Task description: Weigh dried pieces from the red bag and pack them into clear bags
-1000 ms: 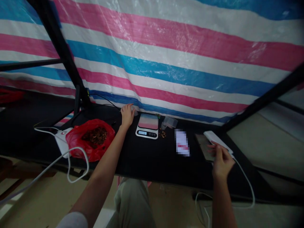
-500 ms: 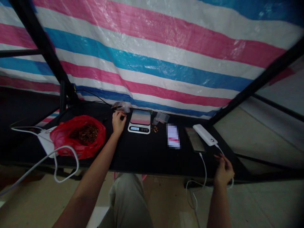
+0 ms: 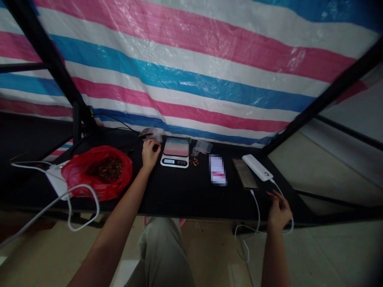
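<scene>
My left hand (image 3: 150, 155) rests beside the left edge of a white kitchen scale (image 3: 175, 162), thumb and forefinger curled into a ring. Whether anything sits between those fingertips is hidden. Just behind it lies a crumpled clear plastic bag (image 3: 154, 133). Several small brown pieces (image 3: 194, 160), like seeds or nuts, are on the table right of the scale, close to a small clear plastic container (image 3: 205, 146). My right hand (image 3: 279, 212) hovers over the table's front right edge, fingers loosely bent and apart, near a white cable (image 3: 280, 188). Nothing shows in it.
A red plastic bag (image 3: 127, 171) of brown pieces stands open at left, beside a white power strip (image 3: 54, 175) and cable. Right of the scale lie a lit phone (image 3: 218, 170), a dark phone (image 3: 245, 174) and a white power bank (image 3: 257, 167). Striped sheeting (image 3: 185, 79) hangs behind.
The view has shifted slightly. My right hand has moved a little left, its fingers a bit further apart. My left hand stays beside the scale.
</scene>
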Demonstrator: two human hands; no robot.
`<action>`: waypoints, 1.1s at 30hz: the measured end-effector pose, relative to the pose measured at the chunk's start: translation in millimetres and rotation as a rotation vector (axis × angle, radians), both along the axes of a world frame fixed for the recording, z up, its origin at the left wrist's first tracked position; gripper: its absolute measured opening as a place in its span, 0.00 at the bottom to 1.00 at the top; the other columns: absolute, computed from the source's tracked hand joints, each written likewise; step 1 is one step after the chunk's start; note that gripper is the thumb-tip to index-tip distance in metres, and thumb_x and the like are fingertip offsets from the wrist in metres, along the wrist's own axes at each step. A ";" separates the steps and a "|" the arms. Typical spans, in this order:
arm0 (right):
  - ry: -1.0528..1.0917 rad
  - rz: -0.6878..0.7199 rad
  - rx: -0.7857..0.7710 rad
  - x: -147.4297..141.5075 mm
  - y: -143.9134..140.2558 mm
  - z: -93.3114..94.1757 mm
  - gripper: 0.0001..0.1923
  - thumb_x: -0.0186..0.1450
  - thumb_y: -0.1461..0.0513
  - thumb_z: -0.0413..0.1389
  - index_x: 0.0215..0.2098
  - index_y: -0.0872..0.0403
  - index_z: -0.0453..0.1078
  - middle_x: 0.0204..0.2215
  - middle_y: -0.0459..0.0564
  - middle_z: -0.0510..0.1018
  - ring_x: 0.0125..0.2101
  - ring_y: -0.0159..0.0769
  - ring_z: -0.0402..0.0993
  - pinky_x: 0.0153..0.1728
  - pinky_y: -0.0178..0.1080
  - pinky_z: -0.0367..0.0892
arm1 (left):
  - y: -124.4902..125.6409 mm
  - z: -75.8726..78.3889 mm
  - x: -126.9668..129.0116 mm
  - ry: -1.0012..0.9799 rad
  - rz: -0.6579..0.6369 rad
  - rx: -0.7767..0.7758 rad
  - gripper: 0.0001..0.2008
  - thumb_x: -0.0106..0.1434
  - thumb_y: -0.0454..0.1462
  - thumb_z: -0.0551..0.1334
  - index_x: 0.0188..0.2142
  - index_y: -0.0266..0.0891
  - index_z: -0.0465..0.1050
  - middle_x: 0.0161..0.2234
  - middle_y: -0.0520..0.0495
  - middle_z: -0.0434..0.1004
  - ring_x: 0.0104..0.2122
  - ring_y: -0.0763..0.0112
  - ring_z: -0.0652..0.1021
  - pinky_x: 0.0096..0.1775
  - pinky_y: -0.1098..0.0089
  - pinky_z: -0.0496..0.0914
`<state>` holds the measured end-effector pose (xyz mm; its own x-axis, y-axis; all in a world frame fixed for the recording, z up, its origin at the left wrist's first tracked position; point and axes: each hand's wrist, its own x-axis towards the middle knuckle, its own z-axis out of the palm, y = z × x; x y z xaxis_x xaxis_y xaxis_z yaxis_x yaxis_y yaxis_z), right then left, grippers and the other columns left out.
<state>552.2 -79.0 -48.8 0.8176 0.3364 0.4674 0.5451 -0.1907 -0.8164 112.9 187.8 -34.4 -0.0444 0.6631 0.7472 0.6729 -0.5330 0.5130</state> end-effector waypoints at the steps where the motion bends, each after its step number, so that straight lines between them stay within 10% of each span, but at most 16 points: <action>1: -0.040 0.019 -0.005 -8.8 4.2 5.8 0.19 0.60 0.55 0.49 0.43 0.58 0.71 0.33 0.54 0.78 0.38 0.41 0.72 0.43 0.44 0.63 | 0.0 0.0 0.1 0.002 -0.005 -0.003 0.01 0.56 0.33 0.58 0.29 0.40 0.69 0.34 0.46 0.70 0.41 0.63 0.69 0.44 0.65 0.64; 9: -0.377 0.754 -0.351 -147.2 91.1 43.8 0.15 0.61 0.58 0.48 0.44 0.54 0.68 0.41 0.54 0.72 0.42 0.39 0.67 0.45 0.44 0.63 | 0.5 -1.0 1.1 -0.001 -0.017 -0.011 0.02 0.56 0.31 0.58 0.29 0.39 0.66 0.33 0.47 0.70 0.39 0.64 0.69 0.43 0.65 0.64; 14: -0.452 0.747 -0.538 -212.0 140.3 24.4 0.23 0.59 0.64 0.51 0.52 0.59 0.62 0.48 0.60 0.65 0.49 0.45 0.61 0.51 0.45 0.59 | -0.6 0.2 0.9 -0.010 -0.008 -0.019 0.02 0.56 0.32 0.57 0.29 0.40 0.66 0.32 0.47 0.70 0.38 0.63 0.70 0.42 0.65 0.64; 20: -0.436 0.634 -0.620 -216.7 171.1 8.7 0.22 0.58 0.62 0.53 0.51 0.60 0.64 0.44 0.60 0.65 0.46 0.48 0.62 0.46 0.47 0.62 | -0.9 4.3 3.6 -0.026 -0.023 -0.013 0.03 0.56 0.31 0.57 0.29 0.40 0.65 0.31 0.48 0.69 0.37 0.65 0.69 0.40 0.67 0.65; 33: -0.437 0.866 -0.440 -204.9 186.8 0.6 0.10 0.62 0.66 0.46 0.36 0.54 0.69 0.38 0.53 0.65 0.39 0.40 0.66 0.43 0.45 0.64 | -0.1 5.1 4.5 -0.014 -0.070 -0.065 0.04 0.57 0.31 0.56 0.30 0.40 0.67 0.32 0.47 0.70 0.38 0.64 0.70 0.43 0.65 0.65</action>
